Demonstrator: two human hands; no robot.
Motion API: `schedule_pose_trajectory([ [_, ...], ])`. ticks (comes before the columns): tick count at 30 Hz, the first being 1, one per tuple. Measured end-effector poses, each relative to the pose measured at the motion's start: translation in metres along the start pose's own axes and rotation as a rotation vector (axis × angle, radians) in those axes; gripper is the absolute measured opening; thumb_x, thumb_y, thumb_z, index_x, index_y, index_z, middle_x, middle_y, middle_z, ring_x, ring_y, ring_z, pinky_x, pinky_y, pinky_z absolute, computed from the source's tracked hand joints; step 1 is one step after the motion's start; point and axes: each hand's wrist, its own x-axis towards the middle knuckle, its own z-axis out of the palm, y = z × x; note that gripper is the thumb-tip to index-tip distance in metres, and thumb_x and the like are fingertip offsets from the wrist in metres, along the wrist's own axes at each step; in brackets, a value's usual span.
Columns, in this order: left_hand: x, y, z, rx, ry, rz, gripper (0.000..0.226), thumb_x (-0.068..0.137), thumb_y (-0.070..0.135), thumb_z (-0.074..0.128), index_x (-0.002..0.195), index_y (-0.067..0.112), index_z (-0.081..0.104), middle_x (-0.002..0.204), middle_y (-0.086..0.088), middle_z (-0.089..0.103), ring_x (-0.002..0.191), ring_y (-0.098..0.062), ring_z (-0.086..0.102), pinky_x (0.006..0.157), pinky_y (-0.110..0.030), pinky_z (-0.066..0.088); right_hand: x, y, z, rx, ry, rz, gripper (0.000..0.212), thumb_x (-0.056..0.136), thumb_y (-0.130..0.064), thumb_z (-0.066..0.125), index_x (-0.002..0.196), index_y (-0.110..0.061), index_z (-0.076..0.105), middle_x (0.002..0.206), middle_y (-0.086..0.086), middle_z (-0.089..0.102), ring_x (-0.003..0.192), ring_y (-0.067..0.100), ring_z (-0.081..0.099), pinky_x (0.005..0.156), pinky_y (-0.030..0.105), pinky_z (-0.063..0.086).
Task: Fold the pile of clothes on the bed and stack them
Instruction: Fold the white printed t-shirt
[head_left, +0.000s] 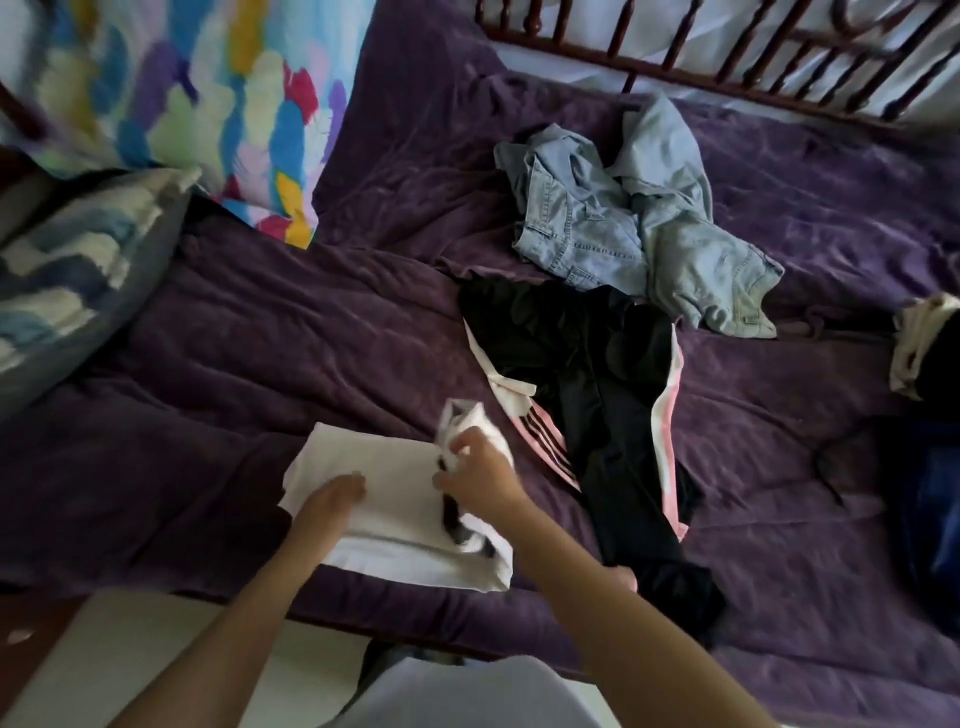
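Far left, I see a blue-and-white patterned pillow (67, 270) against the bed's edge, with a bright multicoloured blanket (208, 104) behind it. The purple bed cover (260, 338) spreads across the whole bed.

Near me, left of centre, the partly folded white garment (395, 493) lies on the cover close to the near edge. My left hand (332, 499) rests flat on its left part, fingers fairly straight, pressing it down. My right hand (478, 473) is just to the right, fingers curled and pinching a raised fold of the same garment at its far right corner.

Just right of that, black track pants (597, 374) with pink-and-white side stripes lie spread out, unfolded. Beyond them, light blue jeans (639, 218) sit crumpled, overlapping the pants' far end. A dark wooden rail (727, 52) runs along the far side.
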Motion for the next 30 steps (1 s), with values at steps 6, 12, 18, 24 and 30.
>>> schedule_pose_trajectory([
  [6,0.014,0.016,-0.019,-0.283,-0.061,-0.204,0.058,0.079,0.059,0.058,0.116,0.014,0.058,0.107,-0.008,0.065,0.098,-0.023,0.060,0.089,-0.035,0.046,0.008,0.024,0.046,0.490,-0.192,0.002,0.039,0.091,-0.001,0.049,0.123,-0.023,0.045,0.082,-0.007,0.059,0.065,0.002,0.056,0.056,0.012,0.041],
  [12,0.018,0.015,0.005,0.080,0.190,0.107,0.073,0.079,-0.007,0.055,0.143,0.016,0.030,0.134,-0.006,0.048,0.109,-0.023,0.050,0.087,-0.028,0.039,0.006,0.077,0.051,0.289,0.112,0.178,0.034,0.091,-0.003,0.046,0.123,-0.009,0.053,0.080,-0.002,0.056,0.071,0.012,0.051,0.060,0.018,0.040],
  [18,0.016,0.002,-0.045,0.380,0.325,0.085,0.077,0.083,0.005,0.059,0.149,0.016,0.020,0.148,-0.013,0.033,0.129,-0.037,0.037,0.103,-0.047,0.034,-0.001,0.081,0.076,-0.476,-0.119,-0.178,0.061,0.094,-0.032,0.048,0.147,-0.031,0.019,0.154,-0.001,0.017,0.139,0.020,0.019,0.111,0.035,0.025],
  [24,0.001,-0.045,-0.031,1.190,0.317,1.002,0.057,0.071,0.029,0.052,0.126,0.015,0.044,0.128,-0.021,0.055,0.120,-0.036,0.041,0.093,-0.051,0.033,0.013,0.091,0.116,-0.760,-0.062,-0.189,0.115,0.041,-0.058,0.085,0.136,-0.020,0.033,0.137,0.018,0.049,0.121,0.030,0.053,0.087,0.041,0.051],
  [30,0.010,-0.067,-0.048,1.467,-0.132,0.816,0.113,0.029,0.049,0.088,0.129,0.023,0.043,0.138,-0.005,0.038,0.126,-0.032,0.036,0.099,-0.047,0.026,0.031,0.103,0.126,-0.750,0.011,-0.313,0.122,0.010,-0.059,0.084,0.120,-0.028,0.044,0.104,0.008,0.068,0.098,0.023,0.049,0.062,0.033,0.055],
])
